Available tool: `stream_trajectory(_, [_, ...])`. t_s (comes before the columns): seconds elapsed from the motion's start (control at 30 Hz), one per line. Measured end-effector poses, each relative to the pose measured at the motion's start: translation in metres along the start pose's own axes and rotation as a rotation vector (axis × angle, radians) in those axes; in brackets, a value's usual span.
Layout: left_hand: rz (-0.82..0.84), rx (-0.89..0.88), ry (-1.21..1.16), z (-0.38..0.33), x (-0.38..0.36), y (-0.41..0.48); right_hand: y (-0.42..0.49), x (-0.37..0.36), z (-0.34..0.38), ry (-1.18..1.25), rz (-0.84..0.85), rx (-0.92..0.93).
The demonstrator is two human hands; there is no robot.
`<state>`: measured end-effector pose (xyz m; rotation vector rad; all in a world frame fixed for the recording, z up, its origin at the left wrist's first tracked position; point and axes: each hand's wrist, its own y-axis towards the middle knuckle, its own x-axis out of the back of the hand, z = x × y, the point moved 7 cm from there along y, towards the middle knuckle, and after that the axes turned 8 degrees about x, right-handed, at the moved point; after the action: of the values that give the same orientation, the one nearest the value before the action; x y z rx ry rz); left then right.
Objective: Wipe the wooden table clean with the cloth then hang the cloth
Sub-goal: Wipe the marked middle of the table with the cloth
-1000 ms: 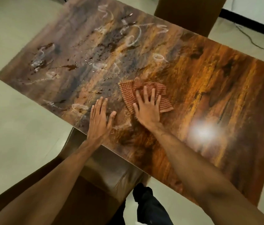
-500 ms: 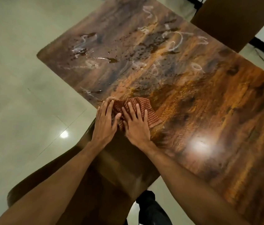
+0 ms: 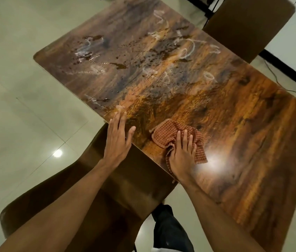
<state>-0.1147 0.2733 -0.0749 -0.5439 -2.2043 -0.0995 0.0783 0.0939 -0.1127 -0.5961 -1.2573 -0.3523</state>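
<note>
A glossy wooden table (image 3: pixel 234 124) fills the view, with white smears and dark droplets (image 3: pixel 143 57) across its far left half. A red checked cloth (image 3: pixel 163 134) lies crumpled near the table's near edge. My right hand (image 3: pixel 182 157) presses flat on the cloth, fingers spread over it. My left hand (image 3: pixel 118 139) rests flat on the near edge to the left of the cloth, fingers together, holding nothing. A bright light reflection sits just right of the cloth.
A brown chair (image 3: pixel 92 197) stands below my arms at the near edge. Another brown chair back (image 3: pixel 249 24) stands at the far side. Pale tiled floor (image 3: pixel 16 106) lies to the left. A dark cable (image 3: pixel 285 86) runs along the floor at the right.
My right hand has dragged the cloth to the right along the near edge, away from my left hand. The hands were side by side before; a gap separates them now.
</note>
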Motion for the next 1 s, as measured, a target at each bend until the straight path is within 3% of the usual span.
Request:
stream_trajectory(0.03, [0.007,-0.013,-0.008,-0.008,-0.004,-0.001,-0.002,-0.002,0.008,0.006,-0.008,-0.009])
stream_trajectory(0.17, [0.047,-0.075,0.011,-0.043,-0.032,-0.01,-0.032,-0.021,0.019,-0.076,0.039,0.314])
stream_trajectory(0.27, [0.049,-0.067,0.038,-0.059,-0.05,-0.013,-0.046,-0.016,-0.03,-0.105,0.026,0.287])
stream_trajectory(0.37, [0.042,-0.054,0.044,-0.068,-0.064,-0.011,-0.042,-0.017,-0.021,-0.108,0.011,0.334])
stream_trajectory(0.47, [0.05,-0.045,0.08,-0.076,-0.076,-0.006,-0.026,-0.023,0.019,-0.09,0.054,0.602])
stream_trajectory(0.53, [0.058,-0.038,0.108,-0.088,-0.087,0.003,-0.01,-0.019,0.01,-0.122,0.06,0.74])
stream_trajectory(0.6, [0.067,-0.041,0.126,-0.104,-0.098,0.014,0.02,-0.002,-0.034,-0.113,0.017,0.656])
stream_trajectory(0.73, [0.083,-0.073,0.161,-0.141,-0.122,0.033,0.088,0.032,-0.105,-0.018,-0.06,0.227])
stream_trajectory(0.77, [0.083,-0.081,0.163,-0.149,-0.127,0.038,0.098,0.035,-0.099,-0.017,-0.05,0.245])
stream_trajectory(0.87, [0.082,-0.111,0.163,-0.17,-0.138,0.053,0.123,0.037,-0.086,-0.09,0.004,0.543])
stream_trajectory(0.9, [0.08,-0.115,0.16,-0.174,-0.14,0.061,0.141,0.043,-0.099,-0.097,-0.006,0.545])
stream_trajectory(1.0, [0.066,-0.109,0.148,-0.181,-0.14,0.083,0.199,0.064,-0.147,0.012,-0.082,0.16])
